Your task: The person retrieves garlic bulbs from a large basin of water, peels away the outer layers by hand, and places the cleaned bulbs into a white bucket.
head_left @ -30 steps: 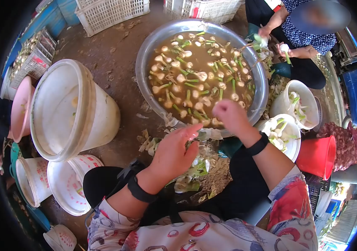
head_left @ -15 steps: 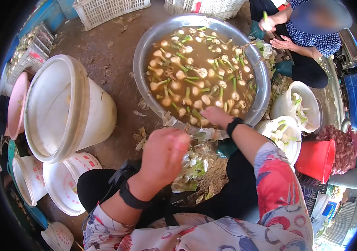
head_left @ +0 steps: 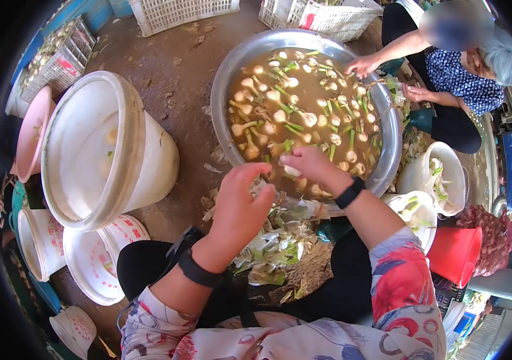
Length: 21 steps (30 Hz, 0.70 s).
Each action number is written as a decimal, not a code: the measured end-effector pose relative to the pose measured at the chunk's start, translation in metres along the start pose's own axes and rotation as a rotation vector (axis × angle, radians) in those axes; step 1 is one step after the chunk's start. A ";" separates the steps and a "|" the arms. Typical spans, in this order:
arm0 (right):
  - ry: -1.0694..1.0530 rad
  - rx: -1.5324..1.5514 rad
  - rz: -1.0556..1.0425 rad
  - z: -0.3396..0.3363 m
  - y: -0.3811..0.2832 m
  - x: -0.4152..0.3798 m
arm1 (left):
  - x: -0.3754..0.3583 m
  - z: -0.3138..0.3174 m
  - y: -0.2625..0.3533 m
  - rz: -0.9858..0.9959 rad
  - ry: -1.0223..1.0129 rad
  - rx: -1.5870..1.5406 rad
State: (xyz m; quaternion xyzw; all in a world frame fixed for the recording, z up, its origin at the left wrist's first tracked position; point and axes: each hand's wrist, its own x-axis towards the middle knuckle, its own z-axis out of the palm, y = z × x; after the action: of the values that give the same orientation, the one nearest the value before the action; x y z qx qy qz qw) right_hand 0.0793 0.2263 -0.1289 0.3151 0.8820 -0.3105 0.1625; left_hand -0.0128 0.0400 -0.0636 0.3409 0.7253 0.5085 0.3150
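Observation:
A wide metal basin [head_left: 223,78] holds brown water with many pale bulbs with green stems floating in it. My right hand [head_left: 314,167] is above the basin's near side, its fingers closed on a white bulb with a green stem [head_left: 292,170]. To its left, my left hand [head_left: 241,201] is raised near the basin's near rim, thumb and fingers apart and nothing between them. Peeled leaves and skins [head_left: 277,243] lie on the ground below my hands.
Another person [head_left: 463,78] sits at the basin's right, one hand over its rim. White buckets [head_left: 163,156] stand at the left. Two white buckets [head_left: 455,186] with bulbs and a red bucket [head_left: 463,255] are at the right. White crates [head_left: 187,13] stand behind.
My right hand has lifted from the water with a bulb. My left hand has opened its fingers. The other person's hand has reached to the basin. The view has shifted slightly.

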 end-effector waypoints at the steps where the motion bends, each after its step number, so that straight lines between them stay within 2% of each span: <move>1: -0.009 0.477 0.086 -0.009 -0.015 -0.015 | -0.001 0.002 0.006 0.142 0.039 0.145; 2: -0.015 0.954 0.168 -0.017 -0.029 -0.029 | -0.002 0.002 0.012 0.287 0.079 0.289; 3: -0.002 0.949 0.162 -0.024 -0.044 -0.045 | -0.002 0.002 0.015 0.301 0.082 0.285; 5: -0.057 1.207 0.131 -0.028 -0.070 -0.071 | -0.002 0.005 0.017 0.519 0.048 0.351; 6: 0.000 1.308 0.146 -0.026 -0.077 -0.077 | -0.002 0.004 0.016 0.539 0.011 0.266; 7: 0.013 1.313 0.138 -0.026 -0.081 -0.087 | -0.006 0.004 0.016 0.552 0.006 0.270; 9: -0.101 1.341 0.075 -0.029 -0.094 -0.108 | -0.010 0.001 0.019 0.689 0.113 0.136; 10: -0.092 1.214 0.031 -0.028 -0.104 -0.120 | -0.015 0.001 0.021 0.704 0.112 0.144; 11: -0.088 1.217 0.016 -0.026 -0.112 -0.128 | -0.023 0.003 0.025 0.451 0.087 -0.160; 12: 0.006 1.143 -0.024 -0.023 -0.120 -0.136 | -0.029 0.004 0.027 0.186 0.060 -0.457; 13: 0.099 1.069 -0.059 -0.020 -0.127 -0.143 | -0.034 0.004 0.030 0.193 0.059 -0.449; 15: 0.172 0.989 -0.079 -0.020 -0.138 -0.154 | -0.036 0.003 0.037 0.102 0.274 -0.702; 17: 0.267 0.928 -0.066 -0.017 -0.140 -0.160 | -0.040 0.001 0.039 0.165 0.278 -0.668; 19: 0.260 0.870 -0.089 -0.016 -0.140 -0.164 | -0.045 0.001 0.036 0.381 0.312 -0.379; 21: 0.255 0.818 -0.105 -0.018 -0.141 -0.167 | -0.048 0.000 0.035 0.402 0.337 -0.358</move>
State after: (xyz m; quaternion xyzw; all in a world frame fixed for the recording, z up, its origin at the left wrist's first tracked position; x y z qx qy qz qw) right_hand 0.1102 0.0762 0.0282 0.3441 0.7140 -0.6011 -0.1020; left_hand 0.0205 0.0097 -0.0247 0.3274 0.5843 0.7294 0.1389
